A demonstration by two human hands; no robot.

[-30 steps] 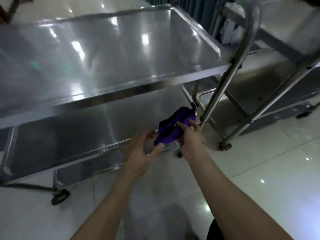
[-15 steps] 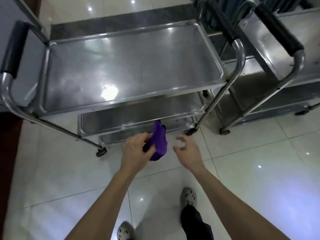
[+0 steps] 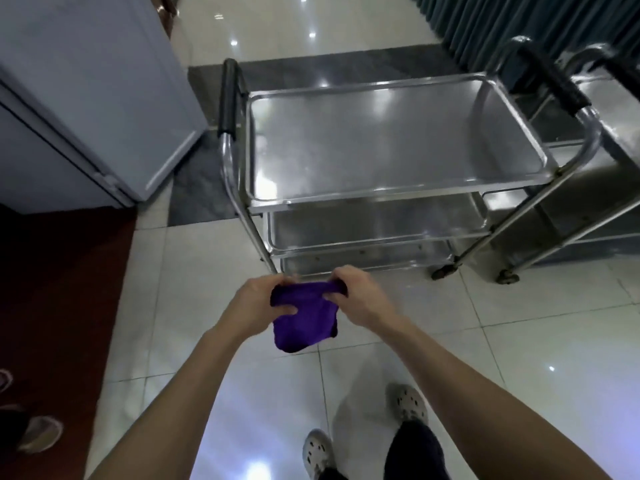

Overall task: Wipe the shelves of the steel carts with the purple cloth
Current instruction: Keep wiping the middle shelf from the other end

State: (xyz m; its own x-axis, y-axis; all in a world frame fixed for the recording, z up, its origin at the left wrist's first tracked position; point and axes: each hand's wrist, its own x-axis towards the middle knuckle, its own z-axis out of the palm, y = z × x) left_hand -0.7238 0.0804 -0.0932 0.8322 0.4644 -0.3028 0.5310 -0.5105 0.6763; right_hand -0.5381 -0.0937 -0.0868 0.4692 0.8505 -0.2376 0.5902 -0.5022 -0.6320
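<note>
The purple cloth (image 3: pixel 304 322) hangs in the air in front of me, above the tiled floor. My left hand (image 3: pixel 258 303) grips its upper left corner and my right hand (image 3: pixel 360 299) grips its upper right edge, stretching the top between them. A steel cart (image 3: pixel 391 150) with three stacked shelves stands just beyond my hands, its top shelf bare and shiny. A second steel cart (image 3: pixel 609 161) is parked right beside it on the right.
A pale grey cabinet (image 3: pixel 86 98) stands at the left, next to a dark red carpet (image 3: pixel 62 289). Teal curtains (image 3: pixel 519 22) hang at the back right. My feet in light clogs (image 3: pixel 408 405) stand on glossy white tiles. Another person's shoe (image 3: pixel 38 433) shows at the lower left edge.
I have stood up and stepped back from the cart. The cloth went from the lower shelf into my left hand alone, and now both hands hold it spread out.
</note>
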